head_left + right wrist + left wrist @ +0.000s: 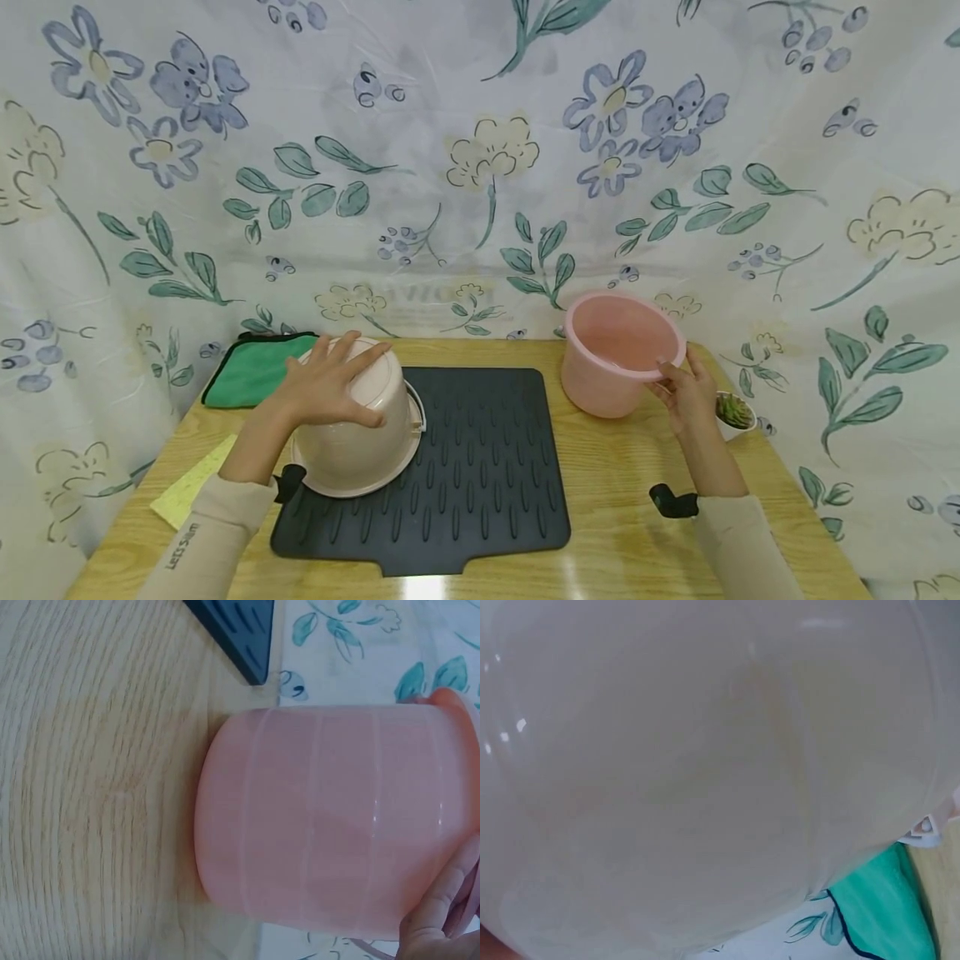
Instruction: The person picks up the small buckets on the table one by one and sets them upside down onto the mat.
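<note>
Resting the left hand (330,388) on the upturned base of a glossy cream plastic bucket (347,457), fingers spread wide and nearly straight, curled round nothing. Pinching the rim of a round pink plastic bucket (600,388) with the right hand (690,393), thumb over the lip and fingers bent beneath it. Seeing the cream bucket wide rim down on the left part of a dark grey ribbed mat (480,467). Finding the pink bucket mouth up towards the far right of the pale wooden table (607,517), right of the mat and near a small white pot with a green succulent (735,412).

Wearing cream sleeves (217,533) on both arms, with dark printed lettering (182,546) along the left one, apparently reading "Let's Slim". Making out faint lettering (450,296) low on a white floral curtain (420,108) behind the table, too pale to read with certainty. Noting also a green cloth with black edging (251,371) at the far left, and a yellow cloth (191,487) partly behind the left forearm. Seeing mostly cream plastic close up from the left wrist, and from the right wrist the pink wall, ringed with fine lines.
</note>
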`<state>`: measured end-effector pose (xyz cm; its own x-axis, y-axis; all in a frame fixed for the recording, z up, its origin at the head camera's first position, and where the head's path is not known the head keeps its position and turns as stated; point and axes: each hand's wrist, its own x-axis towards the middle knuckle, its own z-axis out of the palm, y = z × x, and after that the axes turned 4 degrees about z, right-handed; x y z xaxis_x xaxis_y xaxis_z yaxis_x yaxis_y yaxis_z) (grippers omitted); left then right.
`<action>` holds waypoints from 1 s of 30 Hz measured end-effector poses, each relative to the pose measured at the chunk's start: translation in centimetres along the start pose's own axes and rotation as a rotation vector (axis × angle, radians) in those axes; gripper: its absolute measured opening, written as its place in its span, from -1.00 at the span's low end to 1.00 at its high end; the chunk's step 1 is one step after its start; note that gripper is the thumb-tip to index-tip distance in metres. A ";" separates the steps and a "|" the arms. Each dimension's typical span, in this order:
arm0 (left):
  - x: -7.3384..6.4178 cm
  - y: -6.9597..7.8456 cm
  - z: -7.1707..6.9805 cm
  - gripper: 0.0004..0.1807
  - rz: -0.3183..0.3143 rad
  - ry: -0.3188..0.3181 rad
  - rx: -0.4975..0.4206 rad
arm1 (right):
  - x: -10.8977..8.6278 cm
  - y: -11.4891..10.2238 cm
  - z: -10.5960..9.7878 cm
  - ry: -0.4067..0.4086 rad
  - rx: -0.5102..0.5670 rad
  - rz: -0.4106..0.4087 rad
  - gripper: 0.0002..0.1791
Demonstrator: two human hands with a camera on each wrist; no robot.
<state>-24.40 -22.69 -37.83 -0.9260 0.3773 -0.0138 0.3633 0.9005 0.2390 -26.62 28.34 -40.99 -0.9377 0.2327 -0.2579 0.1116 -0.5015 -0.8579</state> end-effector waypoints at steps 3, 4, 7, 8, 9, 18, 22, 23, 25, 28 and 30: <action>0.0 0.0 0.0 0.23 0.001 -0.002 0.002 | 0.0 -0.2 -0.4 -0.058 0.020 0.021 -0.06; 0.0 0.0 0.0 0.23 0.001 -0.004 0.003 | 0.0 -0.2 -0.4 -0.070 0.024 0.027 -0.05; 0.0 0.0 0.0 0.23 0.002 -0.005 0.006 | 0.1 -0.3 -0.6 -0.089 0.024 0.045 -0.05; 0.0 0.0 0.0 0.23 0.002 -0.005 0.007 | 0.1 -0.3 -0.6 -0.092 0.022 0.049 -0.06; 0.0 -0.1 0.0 0.23 0.002 -0.004 0.006 | 0.1 -0.3 -0.6 -0.090 0.020 0.051 -0.08; 0.0 -0.2 -0.2 0.24 0.000 -0.017 -0.006 | 0.2 -0.2 -0.8 -0.050 0.105 0.049 -0.15; 0.0 0.0 -0.5 0.26 -0.007 -0.041 -0.026 | 0.1 -0.1 -1.2 -0.041 0.140 0.055 -0.17; 0.0 0.0 -0.6 0.27 -0.009 -0.047 -0.031 | 0.1 -0.1 -1.3 -0.039 0.150 0.056 -0.17; 0.0 0.0 -0.7 0.28 -0.012 -0.059 -0.035 | 0.0 -0.1 -1.5 -0.032 0.168 0.051 -0.17; 0.0 -0.1 -0.8 0.31 -0.010 -0.069 -0.037 | -0.1 0.0 -1.9 -0.028 0.226 0.041 -0.18; 0.0 -0.1 -0.9 0.32 -0.009 -0.070 -0.035 | -0.3 0.0 -2.1 -0.037 0.257 0.031 -0.18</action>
<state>-24.49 -22.95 -36.95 -0.9193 0.3844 -0.0841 0.3499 0.8964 0.2720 -25.68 30.02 -41.86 -0.9469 0.1857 -0.2624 0.0578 -0.7046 -0.7073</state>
